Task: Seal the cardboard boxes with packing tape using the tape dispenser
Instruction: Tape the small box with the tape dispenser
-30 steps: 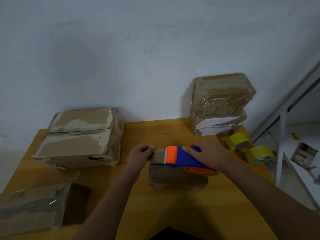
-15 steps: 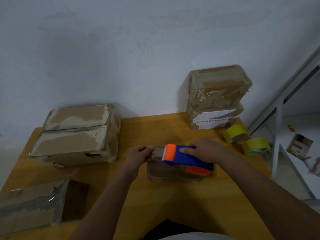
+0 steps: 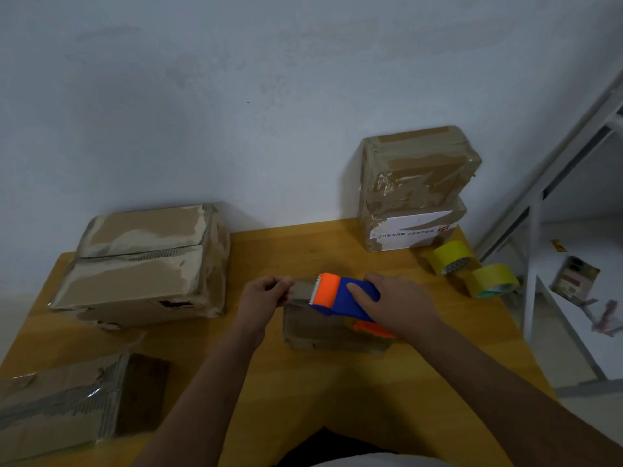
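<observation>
On the near middle of the tabletop [image 3: 303, 392], the small cardboard box [image 3: 330, 332] lies under the blue-and-orange tape dispenser [image 3: 344, 298], which the right hand [image 3: 401, 305] grips. The left hand [image 3: 266, 294] pinches the tape end [image 3: 301, 291], drawn slightly further from the blade than a moment ago. I'd judge sealing is about to start. Two yellow tape rolls [image 3: 472, 271] sit far right.

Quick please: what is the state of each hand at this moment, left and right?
Left hand: fingers pinch the free end of the tape.
Right hand: holds the tape dispenser above the small box.
</observation>
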Demonstrator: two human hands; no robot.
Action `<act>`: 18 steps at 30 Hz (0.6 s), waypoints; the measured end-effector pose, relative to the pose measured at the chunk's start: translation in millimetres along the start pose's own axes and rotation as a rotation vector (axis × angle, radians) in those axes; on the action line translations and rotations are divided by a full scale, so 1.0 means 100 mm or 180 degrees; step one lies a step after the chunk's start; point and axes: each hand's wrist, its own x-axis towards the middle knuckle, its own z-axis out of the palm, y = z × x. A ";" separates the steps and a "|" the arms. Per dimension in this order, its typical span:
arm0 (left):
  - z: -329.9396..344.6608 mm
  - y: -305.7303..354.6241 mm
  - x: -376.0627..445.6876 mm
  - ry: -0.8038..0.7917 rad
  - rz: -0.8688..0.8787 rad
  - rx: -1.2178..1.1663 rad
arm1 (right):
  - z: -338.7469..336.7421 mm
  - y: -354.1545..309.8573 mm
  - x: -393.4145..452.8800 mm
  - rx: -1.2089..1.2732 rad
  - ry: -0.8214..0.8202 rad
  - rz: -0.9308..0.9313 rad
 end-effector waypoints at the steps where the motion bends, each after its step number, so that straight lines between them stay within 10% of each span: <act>1: 0.00 0.04 0.01 -0.0009 0.0044 0.0033 | -0.02 0.00 0.01 -0.0002 0.0042 -0.0061; 18: -0.59 -0.25 0.23 0.0285 -0.0317 0.0060 | -0.22 0.21 0.16 -0.0598 -0.0299 -0.0204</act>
